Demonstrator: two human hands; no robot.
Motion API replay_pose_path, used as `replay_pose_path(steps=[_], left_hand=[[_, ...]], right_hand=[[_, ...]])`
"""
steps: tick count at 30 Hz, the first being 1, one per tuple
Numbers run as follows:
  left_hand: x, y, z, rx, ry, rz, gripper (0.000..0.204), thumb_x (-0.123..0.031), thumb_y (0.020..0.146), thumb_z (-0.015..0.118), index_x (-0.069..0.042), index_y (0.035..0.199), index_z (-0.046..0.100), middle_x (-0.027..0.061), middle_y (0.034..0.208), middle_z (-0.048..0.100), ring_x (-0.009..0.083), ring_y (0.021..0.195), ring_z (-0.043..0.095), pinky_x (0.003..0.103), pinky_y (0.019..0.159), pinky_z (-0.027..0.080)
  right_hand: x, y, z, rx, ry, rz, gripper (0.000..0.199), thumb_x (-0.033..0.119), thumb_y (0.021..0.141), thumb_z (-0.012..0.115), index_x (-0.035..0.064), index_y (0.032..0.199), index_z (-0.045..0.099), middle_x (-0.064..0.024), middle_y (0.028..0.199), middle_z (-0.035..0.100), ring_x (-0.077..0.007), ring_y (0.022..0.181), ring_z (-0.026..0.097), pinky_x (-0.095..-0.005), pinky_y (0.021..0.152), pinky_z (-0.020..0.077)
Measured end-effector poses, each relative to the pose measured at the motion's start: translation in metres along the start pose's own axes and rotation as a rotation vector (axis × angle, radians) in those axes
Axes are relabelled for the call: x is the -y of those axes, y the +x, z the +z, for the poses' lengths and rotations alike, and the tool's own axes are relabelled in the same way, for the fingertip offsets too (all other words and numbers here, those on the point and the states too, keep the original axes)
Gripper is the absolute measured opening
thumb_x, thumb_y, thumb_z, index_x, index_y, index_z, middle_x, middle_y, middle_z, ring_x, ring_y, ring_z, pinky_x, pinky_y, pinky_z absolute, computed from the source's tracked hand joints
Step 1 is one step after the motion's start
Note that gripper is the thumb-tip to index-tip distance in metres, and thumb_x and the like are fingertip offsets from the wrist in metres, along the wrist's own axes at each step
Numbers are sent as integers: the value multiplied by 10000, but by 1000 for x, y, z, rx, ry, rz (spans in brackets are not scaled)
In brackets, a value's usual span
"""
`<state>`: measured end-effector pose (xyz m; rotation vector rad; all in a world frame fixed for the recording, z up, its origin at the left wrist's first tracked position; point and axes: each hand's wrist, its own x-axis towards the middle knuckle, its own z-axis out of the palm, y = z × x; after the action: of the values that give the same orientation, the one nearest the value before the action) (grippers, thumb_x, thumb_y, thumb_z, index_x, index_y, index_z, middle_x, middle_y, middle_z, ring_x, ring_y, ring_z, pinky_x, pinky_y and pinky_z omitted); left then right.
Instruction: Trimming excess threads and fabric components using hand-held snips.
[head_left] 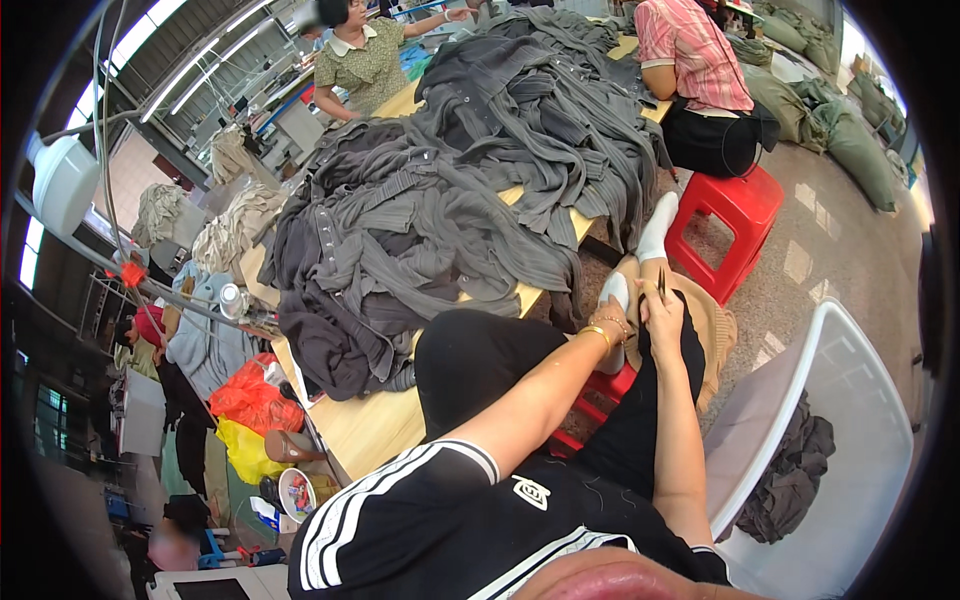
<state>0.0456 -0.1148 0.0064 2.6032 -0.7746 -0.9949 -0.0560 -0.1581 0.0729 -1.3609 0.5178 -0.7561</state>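
Note:
My right hand (662, 325) is closed around a pair of dark, pointed thread snips (661, 281), blades upward in the picture. My left hand (617, 318), with a gold bangle (600, 334) at its wrist, is beside a foot in a white sock (615, 290); its fingers are too hidden to read. Another white-socked foot (655, 228) lies beyond. A tan cloth (715, 335) lies beneath my right hand. To the left, a large heap of dark grey ribbed knit garments (430, 215) covers much of the wooden table (375, 435), apart from both hands.
A red stool (735, 210) stands by a seated person in pink (695, 55). At right, a white plastic bin (820, 340) holds dark garments (790, 475). Across the table is another person (365, 65). A lamp (65, 185) hangs left, above red and yellow bags (255, 400).

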Motion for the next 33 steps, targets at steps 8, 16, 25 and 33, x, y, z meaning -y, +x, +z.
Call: replay_pose_path(steps=[8,16,25,33], left_hand=[[5,14,16,-117,-140,-36,1075,-199,680,794,-23,1479,97,228,1473,265,384,1315,380,418,1065,376],[5,29,28,-279,-230,81,1015,-54,637,777,5,1441,159,255,1509,187,387,1381,268,408,1105,323],[7,49,42,-405,-118,163,957,-18,670,739,29,1433,163,262,1498,213,382,1375,283,381,1114,309],[8,52,45,-403,-38,192,972,8,658,731,58,1434,146,256,1505,205,360,1393,260,368,1128,288]], right_hand=[[9,-4,-1,-68,113,95,232,179,966,533,-14,981,662,46,581,449,-27,508,372,-197,478,282],[5,-14,-5,-18,146,93,201,163,961,544,-5,975,652,44,604,465,-25,524,391,-201,490,303],[18,-21,-15,25,137,3,237,201,973,543,-8,989,654,46,626,474,-17,533,396,-190,489,293],[26,-20,-22,-16,251,68,260,232,975,540,-4,950,646,43,557,432,-23,479,342,-202,455,244]])
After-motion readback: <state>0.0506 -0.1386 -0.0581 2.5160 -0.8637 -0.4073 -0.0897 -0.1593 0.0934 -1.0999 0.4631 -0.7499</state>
